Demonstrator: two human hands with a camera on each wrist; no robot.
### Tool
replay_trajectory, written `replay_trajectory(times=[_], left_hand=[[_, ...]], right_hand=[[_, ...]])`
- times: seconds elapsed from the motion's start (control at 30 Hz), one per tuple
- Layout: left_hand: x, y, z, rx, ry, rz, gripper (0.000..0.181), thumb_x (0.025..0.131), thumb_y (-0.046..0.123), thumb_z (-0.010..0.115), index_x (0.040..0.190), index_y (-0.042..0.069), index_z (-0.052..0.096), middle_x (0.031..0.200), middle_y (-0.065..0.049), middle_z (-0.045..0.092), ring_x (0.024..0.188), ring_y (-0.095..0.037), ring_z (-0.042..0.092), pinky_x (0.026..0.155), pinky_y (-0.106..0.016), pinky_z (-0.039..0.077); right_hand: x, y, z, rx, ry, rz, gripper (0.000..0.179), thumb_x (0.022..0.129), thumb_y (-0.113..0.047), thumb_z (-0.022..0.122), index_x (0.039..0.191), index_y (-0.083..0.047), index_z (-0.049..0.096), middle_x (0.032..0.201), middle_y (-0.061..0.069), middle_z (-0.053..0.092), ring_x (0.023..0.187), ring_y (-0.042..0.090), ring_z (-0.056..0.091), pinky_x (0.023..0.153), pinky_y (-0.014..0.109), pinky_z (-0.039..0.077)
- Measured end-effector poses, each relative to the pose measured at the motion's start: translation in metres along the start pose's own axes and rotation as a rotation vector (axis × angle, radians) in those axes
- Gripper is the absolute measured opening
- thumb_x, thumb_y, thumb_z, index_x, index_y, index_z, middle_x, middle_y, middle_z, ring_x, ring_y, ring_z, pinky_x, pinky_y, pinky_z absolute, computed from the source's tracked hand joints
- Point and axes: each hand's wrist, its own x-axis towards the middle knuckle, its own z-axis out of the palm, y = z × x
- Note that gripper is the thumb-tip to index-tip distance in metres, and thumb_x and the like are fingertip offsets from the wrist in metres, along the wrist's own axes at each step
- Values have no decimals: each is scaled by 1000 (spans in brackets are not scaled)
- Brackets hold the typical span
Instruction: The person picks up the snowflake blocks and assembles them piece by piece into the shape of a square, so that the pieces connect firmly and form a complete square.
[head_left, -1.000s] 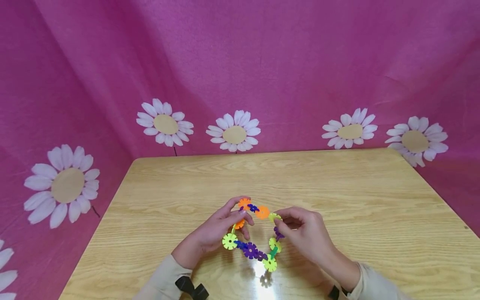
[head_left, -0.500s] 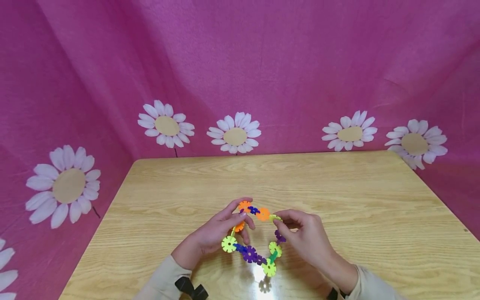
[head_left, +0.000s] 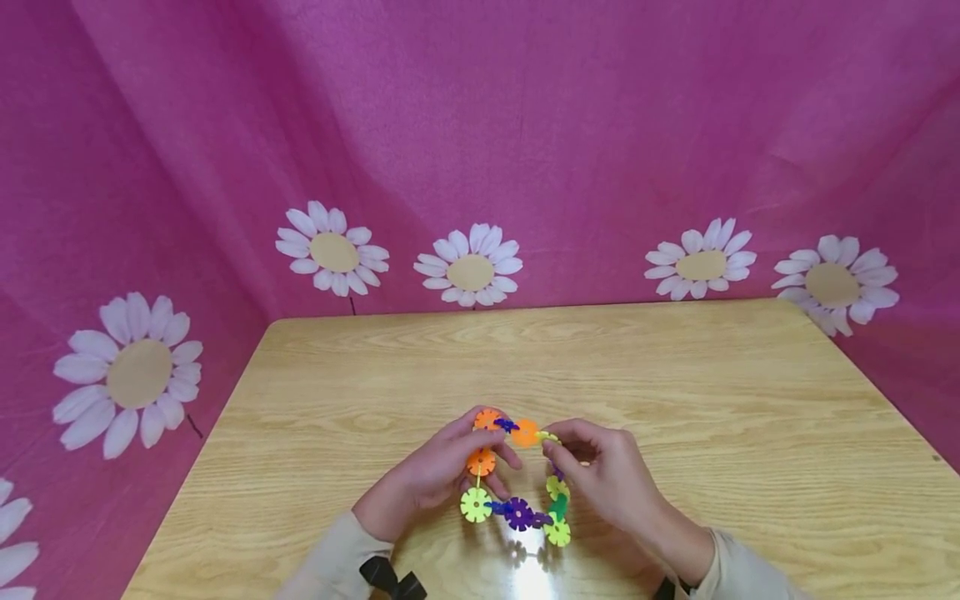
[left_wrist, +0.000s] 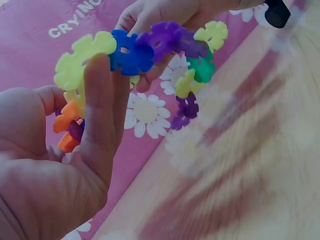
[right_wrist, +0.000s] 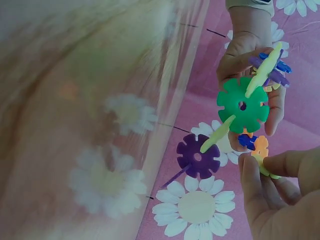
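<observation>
A chain of notched plastic discs, orange, blue, yellow, purple and green, hangs between the hands above the table. My left hand holds its left side, thumb and fingers around the orange discs. My right hand pinches a yellow disc at one end, between thumb and fingertips. The rest loops down through a yellow disc, a purple disc and a green disc. Purple discs form the other end, dangling apart from the right fingers in the right wrist view.
The wood-grain table lies below the hands, with a bright reflection near its front. A pink cloth printed with white daisies hangs behind and at the sides. Dark straps circle the wrists.
The lower part of the chain has swung to the right, and its left side now shows more orange. My left hand has shifted slightly right and down; the right hand keeps its pinch.
</observation>
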Motion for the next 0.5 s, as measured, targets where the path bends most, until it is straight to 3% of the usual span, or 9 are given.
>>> replay_trajectory(times=[0.17,0.33,0.5], left_hand=[[2,1,-4,-80,-31,-15,38,107,33,44,137,8,45,98,-3,73,61,-12,71,44,-13,45],[1,-1,-5,-131,-102,-16,48,107,32,42,141,-2,42,98,-2,76,60,-12,71,57,-20,56],[2,-1,-2,-139,-76,-33,46,107,29,41,139,-4,42,95,-2,76,60,-13,71,66,-27,61]], right_hand=[[3,-2,-3,3,-16,8,9,91,-3,71,100,-3,73,79,4,74,64,13,70,61,26,59],[3,-4,-3,-12,-15,5,9,91,-5,71,100,-5,74,82,5,76,67,13,71,62,24,59],[3,-7,-2,-10,-19,-19,8,90,-4,72,98,-3,75,81,6,76,63,5,68,57,23,58]])
